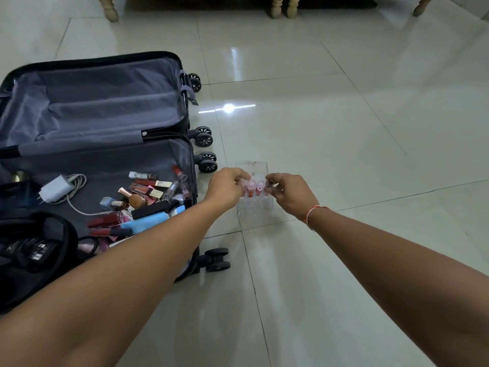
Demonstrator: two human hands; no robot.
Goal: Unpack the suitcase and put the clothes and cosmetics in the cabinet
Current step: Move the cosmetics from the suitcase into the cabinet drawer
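Observation:
A black suitcase [169,83] lies open on the tiled floor at the left, lined in grey. Its near half holds a loose pile of cosmetics [148,200]: lip glosses, a foundation bottle, a blue tube. To its right a clear acrylic organiser [252,168] stands on the floor with several red lip gloss tubes [254,190] upright in it. My left hand [227,188] pinches the leftmost tube in the organiser. My right hand [289,193] pinches the tube at the right end. Both hands hover over the organiser.
A white charger with its cable [57,189] and a black pouch [31,247] lie in the suitcase's near half. Wooden furniture legs [275,6] stand at the far edge. Glossy floor tiles [370,154] stretch to the right.

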